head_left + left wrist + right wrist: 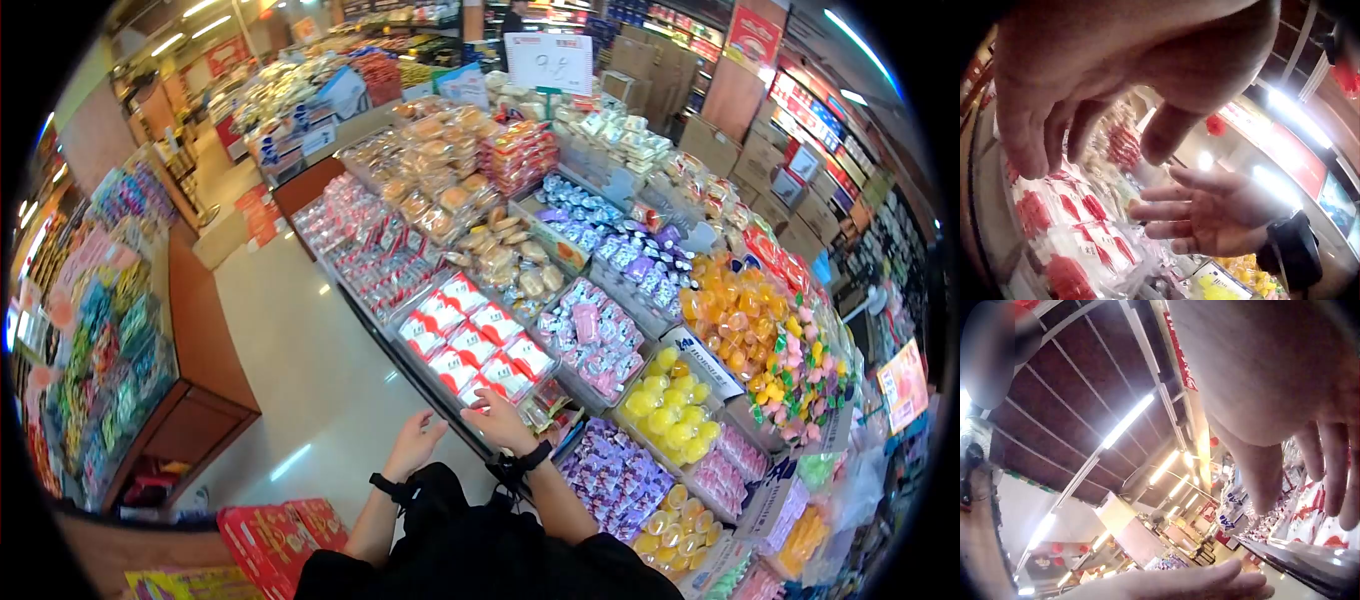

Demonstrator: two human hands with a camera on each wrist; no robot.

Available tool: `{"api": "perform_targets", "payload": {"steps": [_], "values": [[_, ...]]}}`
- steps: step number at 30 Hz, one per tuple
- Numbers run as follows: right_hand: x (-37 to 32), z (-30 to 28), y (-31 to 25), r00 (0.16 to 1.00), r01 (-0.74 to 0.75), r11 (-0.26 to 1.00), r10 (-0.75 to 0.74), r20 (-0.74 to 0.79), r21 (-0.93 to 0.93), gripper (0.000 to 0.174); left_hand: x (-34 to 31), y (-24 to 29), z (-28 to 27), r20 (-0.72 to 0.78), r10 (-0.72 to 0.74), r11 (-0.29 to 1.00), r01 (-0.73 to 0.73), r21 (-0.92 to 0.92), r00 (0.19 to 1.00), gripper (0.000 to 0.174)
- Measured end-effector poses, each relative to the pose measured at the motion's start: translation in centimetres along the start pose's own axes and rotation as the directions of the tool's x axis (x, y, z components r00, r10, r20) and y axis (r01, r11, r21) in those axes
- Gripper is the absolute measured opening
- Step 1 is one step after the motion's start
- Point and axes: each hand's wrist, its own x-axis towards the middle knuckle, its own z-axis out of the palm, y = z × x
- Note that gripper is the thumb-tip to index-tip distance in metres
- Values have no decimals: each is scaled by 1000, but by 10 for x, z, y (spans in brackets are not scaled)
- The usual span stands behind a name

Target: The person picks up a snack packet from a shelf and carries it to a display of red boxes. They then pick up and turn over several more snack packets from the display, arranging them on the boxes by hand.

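Both hands hold nothing. In the head view my left hand [413, 447] hovers over the front edge of the display counter, fingers loosely bent. Beside it, my right hand [502, 422] overlaps the near end of a tray of red-and-white packets [472, 346]. The left wrist view has the left hand [1129, 56] large at the top, over the same packets [1072, 206]; the right hand [1216, 212] faces it with spread, straight fingers. At the bottom of the right wrist view lies the left hand [1191, 584], extended, below the right hand [1266, 375].
Around the packets stand bins of pink-wrapped sweets [590, 335], purple-wrapped sweets [612, 475], yellow jelly cups [668, 405] and bagged buns [445, 150]. A price sign [549, 64] rises behind. Across the aisle floor [300, 350] is another wooden counter [190, 400]. Red boxes [285, 540] lie lower left.
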Motion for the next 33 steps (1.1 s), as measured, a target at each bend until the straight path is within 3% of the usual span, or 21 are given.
{"api": "perform_targets", "payload": {"steps": [3, 4, 8, 9, 11, 13, 15, 16, 17, 20, 21, 23, 26, 27, 28, 29, 31, 33], "values": [[49, 11, 11, 994, -47, 997, 41, -99, -60, 62, 66, 12, -8, 25, 60, 998, -59, -28, 998, 63], [58, 13, -7, 989, -84, 995, 90, -121, 52, 61, 93, 9, -13, 39, 86, 995, -87, 38, 996, 63], [133, 38, 40, 938, -151, 977, 189, -290, 148, 63, 176, 20, -29, 78, 160, 972, -171, 163, 984, 63], [145, 50, 54, 926, -158, 974, 203, -319, 159, 63, 197, 13, -29, 78, 246, 962, -254, 103, 966, 56], [176, 58, 68, 870, -181, 975, 219, -443, 127, 65, 238, 9, -34, 243, 234, 957, -267, 110, 941, 45], [194, 67, 62, 821, -204, 963, 267, -504, 177, 62, 267, -4, -32, 248, 300, 919, -349, 182, 921, 39], [211, 75, 71, 798, -188, 922, 345, -495, 340, 51, 281, -2, -35, 315, 303, 873, -394, 288, 900, 41], [218, 80, 76, 786, -184, 932, 331, -522, 314, 38, 280, -2, -38, 304, 325, 855, -416, 311, 896, 42], [223, 86, 81, 769, -182, 929, 339, -541, 323, 38, 282, -1, -42, 330, 328, 849, -429, 308, 885, 42], [236, 99, 94, 693, -116, 958, 268, -669, 263, 21, 299, -24, -44, 289, 515, 746, -588, 314, 807, 38], [236, 101, 89, 678, -117, 956, 274, -682, 268, 21, 300, -21, -48, 308, 516, 742, -597, 306, 799, 38], [234, 97, 74, 603, -290, 949, 282, -747, 125, 20, 298, -4, -54, 395, 387, 796, -518, 313, 833, 38], [241, 93, 80, 507, -257, 921, 387, -770, 294, 26, 300, -3, -57, 393, 440, 773, -563, 292, 808, 37], [243, 91, 86, 490, -253, 922, 384, -782, 294, 26, 302, -3, -57, 389, 446, 778, -564, 278, 806, 38], [245, 89, 91, 498, -247, 935, 349, -794, 256, 28, 303, -1, -56, 391, 346, 862, -453, 226, 853, 41], [246, 92, 96, 506, -239, 944, 320, -801, 226, 30, 302, 0, -56, 408, 350, 855, -466, 229, 843, 41], [241, 91, 73, 475, -221, 950, 304, -826, 223, 27, 299, 4, -57, 413, 325, 900, -412, 141, 851, 44], [236, 92, 54, 431, -277, 941, 304, -849, 196, 23, 329, -40, -49, 454, 324, 903, -414, 111, 830, 43]]}}
